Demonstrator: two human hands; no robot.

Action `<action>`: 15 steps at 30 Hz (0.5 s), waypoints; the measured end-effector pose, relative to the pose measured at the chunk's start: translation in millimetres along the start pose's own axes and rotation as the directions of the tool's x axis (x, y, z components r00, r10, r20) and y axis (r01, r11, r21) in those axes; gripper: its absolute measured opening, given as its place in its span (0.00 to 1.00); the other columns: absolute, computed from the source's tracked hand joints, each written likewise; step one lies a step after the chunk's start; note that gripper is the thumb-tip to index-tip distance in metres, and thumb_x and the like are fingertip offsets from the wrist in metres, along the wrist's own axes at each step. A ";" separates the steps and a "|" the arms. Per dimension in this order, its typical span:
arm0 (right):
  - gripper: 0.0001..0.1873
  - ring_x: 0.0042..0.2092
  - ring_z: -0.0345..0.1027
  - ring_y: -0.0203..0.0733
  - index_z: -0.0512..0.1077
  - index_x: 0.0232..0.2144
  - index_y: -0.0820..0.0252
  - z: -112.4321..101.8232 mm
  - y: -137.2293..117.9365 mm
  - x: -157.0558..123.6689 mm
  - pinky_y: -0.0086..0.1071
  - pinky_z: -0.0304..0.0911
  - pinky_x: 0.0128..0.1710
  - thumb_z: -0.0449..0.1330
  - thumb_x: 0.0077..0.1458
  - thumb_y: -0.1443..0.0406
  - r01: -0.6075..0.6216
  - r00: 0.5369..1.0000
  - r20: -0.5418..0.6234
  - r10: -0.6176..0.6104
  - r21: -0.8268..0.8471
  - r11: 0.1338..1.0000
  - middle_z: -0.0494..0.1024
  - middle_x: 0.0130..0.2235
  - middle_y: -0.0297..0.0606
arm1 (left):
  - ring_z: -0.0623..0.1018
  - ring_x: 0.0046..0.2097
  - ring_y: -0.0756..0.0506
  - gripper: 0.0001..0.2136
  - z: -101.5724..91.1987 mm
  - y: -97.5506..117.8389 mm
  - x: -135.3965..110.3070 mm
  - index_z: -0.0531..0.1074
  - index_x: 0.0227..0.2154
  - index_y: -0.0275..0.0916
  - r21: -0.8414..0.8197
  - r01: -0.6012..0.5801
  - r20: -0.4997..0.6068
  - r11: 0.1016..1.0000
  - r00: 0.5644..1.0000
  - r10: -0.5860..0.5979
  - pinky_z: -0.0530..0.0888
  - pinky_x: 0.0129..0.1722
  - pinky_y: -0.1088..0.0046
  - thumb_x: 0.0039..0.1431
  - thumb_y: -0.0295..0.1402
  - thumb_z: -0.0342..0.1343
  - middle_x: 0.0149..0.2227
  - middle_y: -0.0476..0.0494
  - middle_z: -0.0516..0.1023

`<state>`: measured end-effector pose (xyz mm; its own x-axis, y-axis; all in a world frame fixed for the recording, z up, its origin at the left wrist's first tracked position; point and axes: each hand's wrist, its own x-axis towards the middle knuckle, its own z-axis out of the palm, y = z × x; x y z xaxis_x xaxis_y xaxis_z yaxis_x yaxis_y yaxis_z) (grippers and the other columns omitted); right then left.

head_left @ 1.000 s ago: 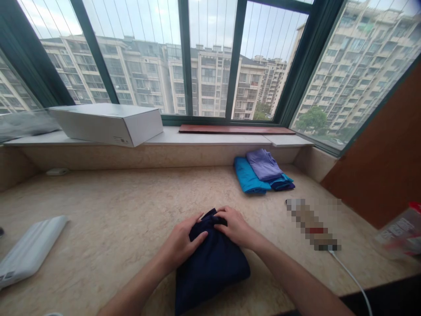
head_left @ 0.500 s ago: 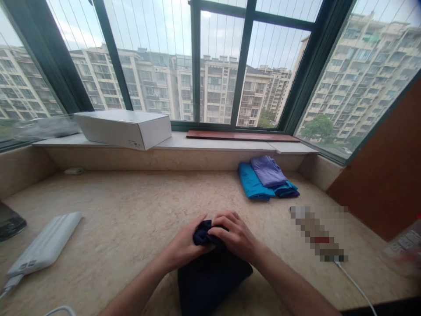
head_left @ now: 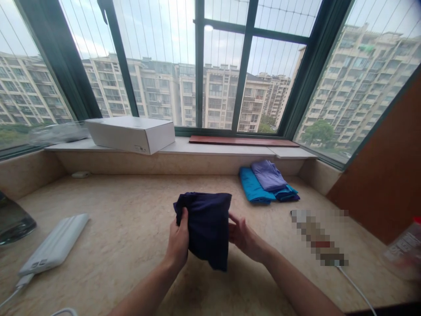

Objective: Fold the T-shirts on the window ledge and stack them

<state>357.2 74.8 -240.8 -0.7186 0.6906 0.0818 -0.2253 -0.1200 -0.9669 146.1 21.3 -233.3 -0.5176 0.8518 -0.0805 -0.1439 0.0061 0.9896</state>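
A dark navy folded cloth (head_left: 208, 228) is held up above the counter in front of me, its lower right corner hanging down. My left hand (head_left: 179, 239) grips its left side, thumb on the near face and the other fingers hidden behind. At the right edge, my right hand (head_left: 246, 239) has its fingers apart and bent towards the cloth; the fingertips meet the edge or lie just behind it. A stack of folded cloths, with a lavender cloth (head_left: 269, 175) on top of a bright blue cloth (head_left: 253, 186), lies farther back on the right.
On the stone counter (head_left: 115, 197), a white power bank (head_left: 54, 243) with a cable lies left, near a dark object (head_left: 15, 219). A pixelated item (head_left: 319, 239) with a white cable and a clear plastic container (head_left: 403, 250) are right. A white box (head_left: 131, 134) stands on the sill.
The navy cloth was bunched at its top between both hands; now it is lifted and spread flatter. My left hand keeps hold on the left, while my right hand has shifted to the right edge, fingers loosened.
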 end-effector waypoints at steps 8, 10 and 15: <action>0.28 0.49 0.78 0.52 0.74 0.50 0.58 1.3 -15.2 -3.9 0.44 0.72 0.53 0.72 0.46 0.59 -0.034 0.877 -0.474 0.078 0.099 0.994 0.83 0.46 0.41 | 0.82 0.51 0.37 0.25 8.3 -9.9 -10.6 0.75 0.49 0.37 0.050 0.037 0.323 0.998 0.945 -0.051 0.79 0.52 0.61 0.61 0.55 0.58 0.48 0.37 0.83; 0.26 0.44 0.79 0.49 0.75 0.47 0.58 -30.1 -36.2 -3.8 0.38 0.74 0.46 0.72 0.43 0.62 0.005 0.854 -0.520 0.023 0.051 0.999 0.84 0.43 0.39 | 0.84 0.40 0.39 0.26 8.5 -6.2 -10.7 0.74 0.45 0.36 0.025 0.062 0.411 0.998 0.909 -0.067 0.81 0.42 0.63 0.59 0.56 0.60 0.42 0.38 0.84; 0.22 0.32 0.78 0.43 0.74 0.45 0.58 -151.9 -111.5 8.5 0.33 0.74 0.33 0.69 0.45 0.61 -0.006 0.788 -0.606 -0.111 -0.188 0.982 0.83 0.36 0.38 | 0.80 0.25 0.46 0.27 8.9 -3.7 -6.2 0.72 0.34 0.37 0.001 0.099 0.450 0.995 0.889 -0.089 0.74 0.28 0.71 0.56 0.60 0.60 0.30 0.44 0.82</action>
<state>476.1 202.4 -169.0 -0.1429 0.9894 0.0249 -0.0933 0.0116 -0.9956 157.4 20.6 -235.4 -0.0680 0.9921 -0.1059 -0.1940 0.0909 0.9768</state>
